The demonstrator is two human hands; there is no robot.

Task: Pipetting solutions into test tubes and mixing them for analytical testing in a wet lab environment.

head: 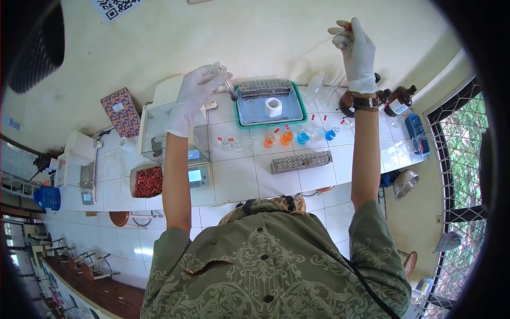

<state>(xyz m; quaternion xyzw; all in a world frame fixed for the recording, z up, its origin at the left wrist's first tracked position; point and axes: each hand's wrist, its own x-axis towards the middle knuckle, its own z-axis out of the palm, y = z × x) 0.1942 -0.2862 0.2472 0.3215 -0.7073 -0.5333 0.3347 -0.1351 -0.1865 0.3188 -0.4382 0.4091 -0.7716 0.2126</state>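
My left hand (198,95), in a white glove, grips a glass test tube (226,81) that is tilted, with something dark at its lower end. Raised high at the right, my gloved right hand (353,52) pinches the red bulb of a glass dropper (321,44); the dropper slants down to the left, well apart from the tube. Below stand flasks with orange liquid (286,138) and blue liquid (303,138), several with red-bulbed droppers. A test tube rack (301,162) lies nearer my body. Another rack (265,87) sits in a green-rimmed tray (305,115) beside a white roll (273,107).
Glass-walled balances (174,131) and a box of red pieces (148,182) are at the left. Glass cylinders (331,89), brown bottles (399,99) and a blue basket (417,135) stand at the right. The tiled bench's front edge (255,198) runs before my body.
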